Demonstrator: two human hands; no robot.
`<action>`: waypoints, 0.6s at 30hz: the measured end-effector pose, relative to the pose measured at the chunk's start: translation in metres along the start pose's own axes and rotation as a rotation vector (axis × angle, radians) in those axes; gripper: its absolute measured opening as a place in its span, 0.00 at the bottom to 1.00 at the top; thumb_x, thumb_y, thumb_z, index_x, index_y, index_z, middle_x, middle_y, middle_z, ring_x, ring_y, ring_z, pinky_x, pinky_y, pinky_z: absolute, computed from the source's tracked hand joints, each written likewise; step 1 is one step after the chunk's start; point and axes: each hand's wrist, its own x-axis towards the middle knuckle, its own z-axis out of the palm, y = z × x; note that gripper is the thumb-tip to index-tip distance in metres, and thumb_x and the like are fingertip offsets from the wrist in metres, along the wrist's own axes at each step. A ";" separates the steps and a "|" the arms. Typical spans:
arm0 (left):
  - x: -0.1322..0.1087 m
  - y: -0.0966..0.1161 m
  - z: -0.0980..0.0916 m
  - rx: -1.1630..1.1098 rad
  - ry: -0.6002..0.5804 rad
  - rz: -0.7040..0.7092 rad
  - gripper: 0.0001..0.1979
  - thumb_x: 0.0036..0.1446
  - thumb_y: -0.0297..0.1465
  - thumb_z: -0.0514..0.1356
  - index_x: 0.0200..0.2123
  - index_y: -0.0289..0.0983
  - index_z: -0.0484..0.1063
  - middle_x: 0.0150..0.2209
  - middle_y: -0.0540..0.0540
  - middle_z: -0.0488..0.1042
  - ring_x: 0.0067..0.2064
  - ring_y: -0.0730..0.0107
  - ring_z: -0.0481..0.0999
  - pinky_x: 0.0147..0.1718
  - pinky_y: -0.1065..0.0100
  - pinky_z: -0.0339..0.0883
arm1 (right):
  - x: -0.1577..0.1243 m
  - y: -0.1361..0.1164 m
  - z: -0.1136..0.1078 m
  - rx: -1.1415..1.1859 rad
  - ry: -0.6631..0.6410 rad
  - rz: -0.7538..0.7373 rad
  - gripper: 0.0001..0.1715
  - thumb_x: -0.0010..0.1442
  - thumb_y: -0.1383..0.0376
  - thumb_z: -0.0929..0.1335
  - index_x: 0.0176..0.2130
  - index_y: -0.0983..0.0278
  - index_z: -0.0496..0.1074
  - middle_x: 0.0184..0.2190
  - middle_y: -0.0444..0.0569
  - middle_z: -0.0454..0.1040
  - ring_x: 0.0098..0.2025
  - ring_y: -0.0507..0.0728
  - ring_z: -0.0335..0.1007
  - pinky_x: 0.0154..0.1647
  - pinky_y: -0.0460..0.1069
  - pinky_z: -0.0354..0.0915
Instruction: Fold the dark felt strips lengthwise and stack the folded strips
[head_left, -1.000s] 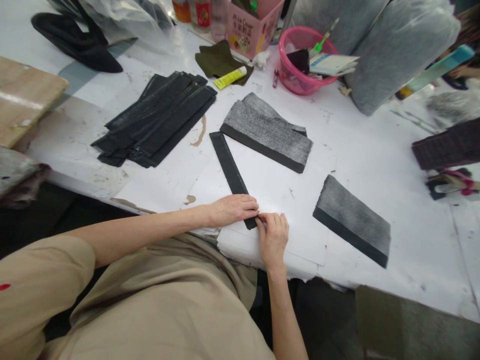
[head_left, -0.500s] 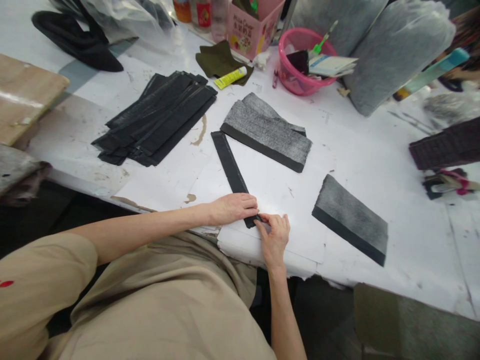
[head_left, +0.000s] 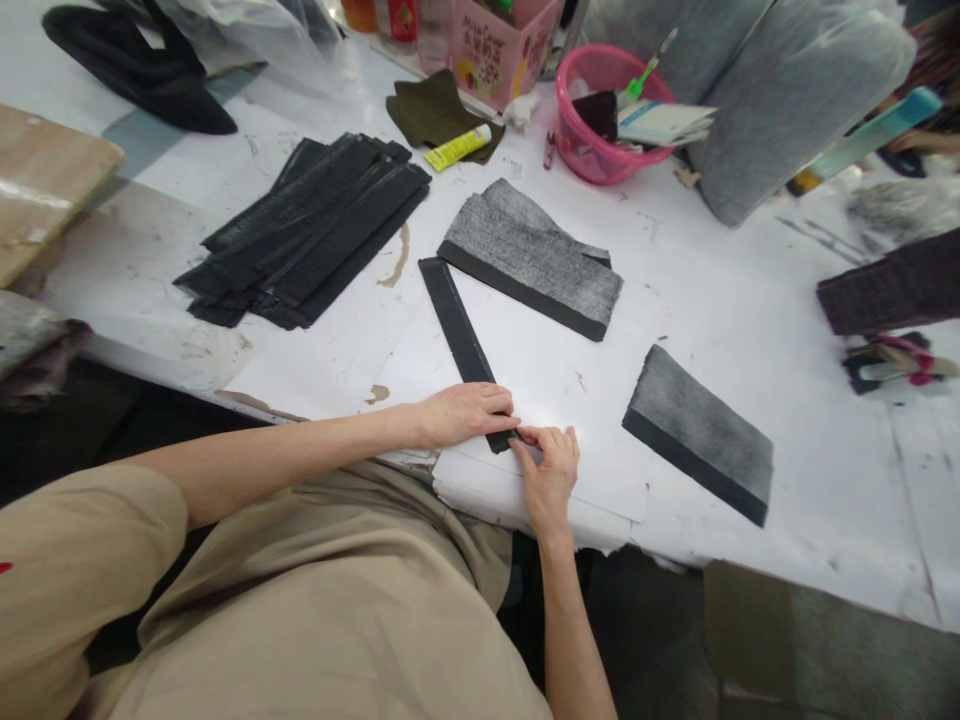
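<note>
A narrow black strip [head_left: 459, 325] lies slantwise on the white-covered table near its front edge. Across its lower part rests my left hand [head_left: 469, 413], fingers together and pressed on the strip. My right hand [head_left: 551, 472] pinches the strip's near end between thumb and fingers, touching my left fingertips. Beyond the strip is a stack of grey pieces with black edges [head_left: 532, 260]. Another grey piece with a black edge [head_left: 699, 430] lies to the right. At the left is a pile of black strips [head_left: 307, 235].
Farther back are a yellow tube [head_left: 457, 148] on dark green cloth, a pink basket [head_left: 611, 115] of small items and a pink box [head_left: 499, 50]. A wooden board [head_left: 49, 190] lies at far left, dark folded fabric [head_left: 889, 285] at far right.
The whole view has shifted slightly, so the table's things appear a little higher and to the left. Both hands keep the same place on the strip.
</note>
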 end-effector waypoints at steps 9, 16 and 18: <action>-0.003 0.004 0.004 -0.034 0.023 -0.057 0.11 0.66 0.30 0.51 0.47 0.37 0.72 0.42 0.43 0.71 0.49 0.65 0.70 0.49 0.65 0.65 | -0.003 0.000 0.003 -0.011 0.029 -0.006 0.08 0.64 0.58 0.66 0.37 0.60 0.70 0.33 0.42 0.71 0.39 0.54 0.65 0.64 0.61 0.47; -0.001 0.005 0.003 -0.018 0.038 -0.039 0.10 0.65 0.28 0.53 0.45 0.38 0.72 0.41 0.43 0.72 0.48 0.65 0.70 0.49 0.64 0.66 | -0.005 0.002 0.004 -0.011 0.044 -0.010 0.11 0.65 0.56 0.65 0.36 0.60 0.71 0.32 0.42 0.72 0.39 0.54 0.65 0.64 0.61 0.47; -0.001 0.006 0.003 0.008 0.041 -0.030 0.10 0.65 0.28 0.53 0.45 0.37 0.72 0.40 0.42 0.72 0.48 0.65 0.70 0.49 0.63 0.66 | -0.005 0.003 0.004 0.009 0.044 -0.002 0.11 0.64 0.55 0.65 0.36 0.60 0.71 0.32 0.42 0.72 0.38 0.54 0.66 0.64 0.61 0.47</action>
